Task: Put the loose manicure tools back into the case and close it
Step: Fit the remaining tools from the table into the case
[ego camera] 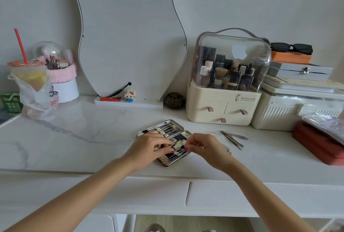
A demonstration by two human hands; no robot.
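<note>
At the far left of the marble tabletop (pixel 78 131), an iced drink with a red straw (pixel 28 72) is being kept upright inside a thin plastic bag, just beside a domed brush holder (pixel 55 64) wrapped in a pink band. A wavy-edged mirror (pixel 130 36) is being leaned against the wall behind the middle of the table.

In front of it, near the table's front edge, the manicure case (pixel 165 129) is being kept open flat, its far half showing tools strapped in a row. The left hand (pixel 150 146) is being rested on the case's near half, fingers curled, fingertips pinching at something thin there. The right hand (pixel 202 145) is being held just beside it over the case's right edge, thumb and forefinger pinched on a slender tool (pixel 179 149) whose tip is being met by the left fingertips.

To the right, well apart from the case, the loose manicure tools (pixel 233 138) are being left crossed on the table. Behind them a cream cosmetics organizer (pixel 223 105) with a clear dome is being stood beside stacked boxes topped by black sunglasses (pixel 292 47).
</note>
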